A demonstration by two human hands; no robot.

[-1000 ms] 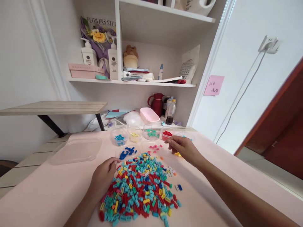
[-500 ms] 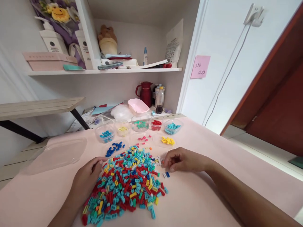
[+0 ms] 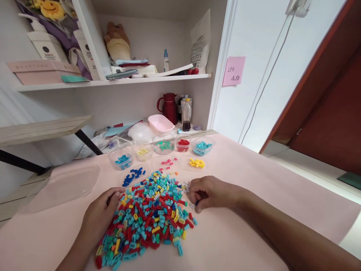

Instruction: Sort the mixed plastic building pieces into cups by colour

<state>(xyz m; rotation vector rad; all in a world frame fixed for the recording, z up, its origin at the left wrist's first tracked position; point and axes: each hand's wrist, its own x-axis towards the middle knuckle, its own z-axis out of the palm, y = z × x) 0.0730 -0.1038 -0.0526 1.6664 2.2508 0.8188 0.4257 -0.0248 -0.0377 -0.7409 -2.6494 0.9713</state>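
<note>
A large heap of small plastic building bricks (image 3: 152,214) in red, light blue, yellow, green and dark blue lies on the pink table cover. At its left edge my left hand (image 3: 100,210) rests, loosely curled, with a gap between thumb and forefinger and nothing visible in it. My right hand (image 3: 210,194) is on the right of the heap, thumb and fingers closed around a dark blue brick (image 3: 196,203), mostly hidden by the fingers. Just left of that brick lies a white brick (image 3: 192,206). A few more white bricks (image 3: 185,187) lie by the fingertips.
Behind the heap, clear tubs hold blue (image 3: 122,161), pale yellow (image 3: 142,152), green (image 3: 164,145), red (image 3: 183,144) and light-blue bricks (image 3: 202,147). Shallow lids hold dark blue (image 3: 133,176), pink (image 3: 168,162) and yellow bricks (image 3: 196,163). A clear lid (image 3: 70,184) lies left.
My right hand came back from the yellow bricks to the heap's right side and closed on the dark blue brick. The camera view turned right and down; my left hand stayed by the heap.
</note>
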